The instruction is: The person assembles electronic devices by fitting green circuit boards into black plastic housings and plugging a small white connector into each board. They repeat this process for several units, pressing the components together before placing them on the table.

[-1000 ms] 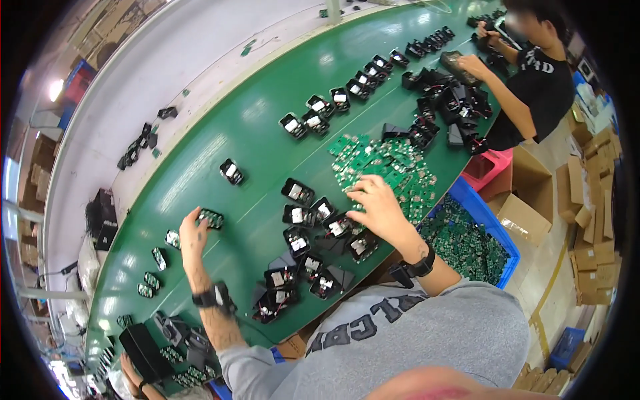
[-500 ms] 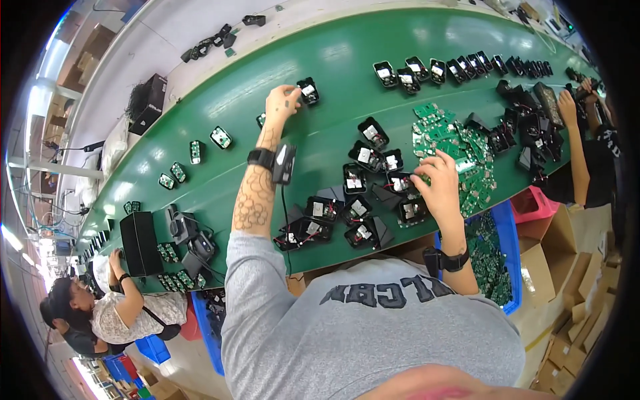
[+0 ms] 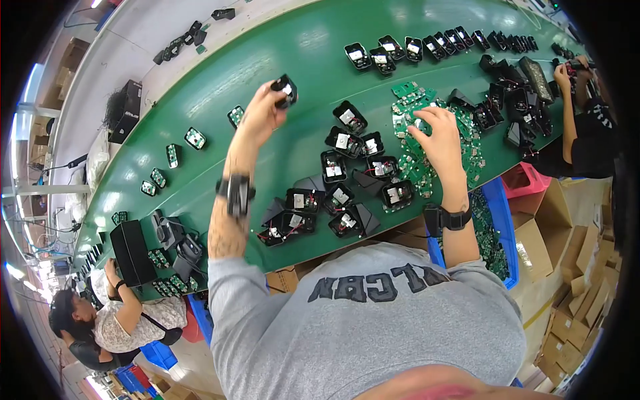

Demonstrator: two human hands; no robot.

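My left hand (image 3: 261, 115) grips a small black plastic case (image 3: 285, 91) with a white part inside, held above the green bench. My right hand (image 3: 439, 139) hovers over the near side of a pile of loose green circuit boards (image 3: 408, 93). Its thumb and fingers are curved and apart, with nothing visible between them. Left of that pile lie several open black cases (image 3: 343, 142) with white parts and red wires inside. Just beyond my left wrist sits a case with a green board in it (image 3: 236, 116).
A row of black cases (image 3: 413, 49) runs along the far right. More board-filled cases (image 3: 195, 139) trail off left. A blue bin of boards (image 3: 501, 220) stands below the bench's near edge. One co-worker (image 3: 133, 313) works at left, another (image 3: 580, 127) at right.
My left hand has taken hold of the black case and lifted it off the bench. My right hand has moved from beside the open cases to over the circuit boards. The view has shifted.
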